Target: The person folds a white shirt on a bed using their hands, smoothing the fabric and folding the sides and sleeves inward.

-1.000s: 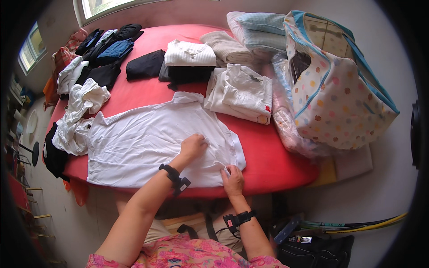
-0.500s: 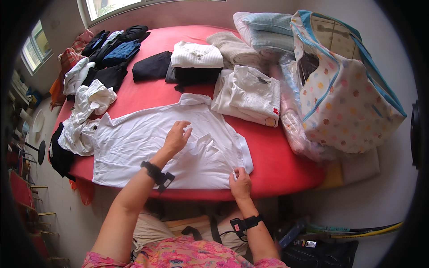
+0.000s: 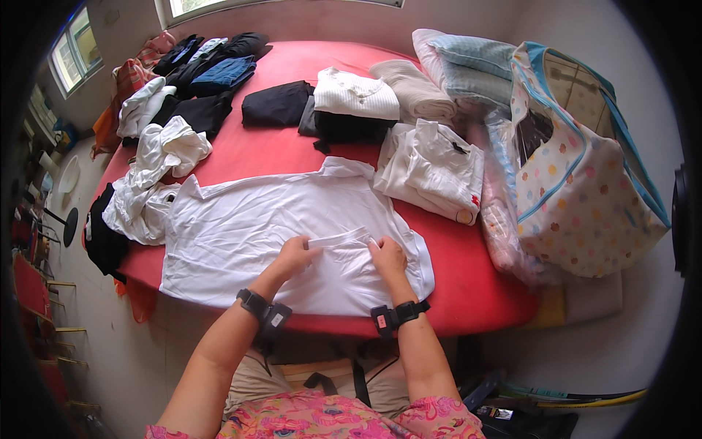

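A white shirt (image 3: 241,234) lies spread out and creased across the red cover in front of me. My left hand (image 3: 296,256) pinches one end of a narrow banded edge on the shirt, which looks like a sleeve cuff. At the other end of that band, my right hand (image 3: 387,257) grips the cloth between thumb and fingers. Between the two hands the band runs nearly straight, with small wrinkles below it. A folded white garment (image 3: 431,172) with a dark neck label sits just beyond the shirt's right part.
On the red cover (image 3: 292,66) are folded black clothes (image 3: 274,104), a white ribbed top (image 3: 356,95) and a beige folded cloth (image 3: 415,89). Crumpled white clothes (image 3: 150,208) lie left, near dark clothes (image 3: 208,110). A dotted bag (image 3: 578,183) and pillows (image 3: 475,62) stand right.
My right hand has left the shirt's near right edge and moved up and inward to the band. My left hand has come down and closed on the cloth. The view has shifted slightly.
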Demonstrator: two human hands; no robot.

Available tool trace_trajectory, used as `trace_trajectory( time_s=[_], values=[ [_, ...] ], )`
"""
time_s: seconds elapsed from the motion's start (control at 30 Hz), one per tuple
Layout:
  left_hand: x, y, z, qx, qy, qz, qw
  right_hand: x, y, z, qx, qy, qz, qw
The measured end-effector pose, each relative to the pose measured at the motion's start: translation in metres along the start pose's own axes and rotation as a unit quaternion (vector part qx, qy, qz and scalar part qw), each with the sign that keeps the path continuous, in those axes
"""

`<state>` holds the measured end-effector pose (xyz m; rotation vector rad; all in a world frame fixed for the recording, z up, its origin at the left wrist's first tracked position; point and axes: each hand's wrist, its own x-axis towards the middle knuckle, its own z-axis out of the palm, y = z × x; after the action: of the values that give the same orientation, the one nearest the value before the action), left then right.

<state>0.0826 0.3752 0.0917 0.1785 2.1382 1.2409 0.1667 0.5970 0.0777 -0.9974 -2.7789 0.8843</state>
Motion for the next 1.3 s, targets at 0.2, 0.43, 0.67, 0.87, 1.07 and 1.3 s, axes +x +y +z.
trace_trajectory(
  time_s=[0.2,0.43,0.67,0.87,1.07,1.3],
  values=[
    [-0.003,-0.013,0.005,0.051,0.063,0.13,0.988,-0.004,0.01,0.001,0.095,-0.002,-0.039,0.995],
    [-0.001,0.0,0.013,0.158,0.084,0.138,0.974,0.003,0.004,-0.015,0.188,-0.042,-0.083,0.978],
    [-0.048,-0.001,0.012,0.162,0.148,0.406,0.887,-0.055,0.035,-0.037,0.221,0.055,-0.274,0.934],
    [-0.068,-0.031,0.025,0.409,0.105,0.549,0.721,-0.096,0.059,-0.027,0.116,0.131,-0.302,0.937],
    [-0.072,-0.038,0.021,0.436,0.105,0.571,0.687,-0.102,0.044,-0.018,0.165,0.112,-0.093,0.975],
    [-0.088,-0.037,0.03,0.34,0.062,0.578,0.739,-0.083,0.042,-0.005,0.098,0.041,0.012,0.994]
  ],
)
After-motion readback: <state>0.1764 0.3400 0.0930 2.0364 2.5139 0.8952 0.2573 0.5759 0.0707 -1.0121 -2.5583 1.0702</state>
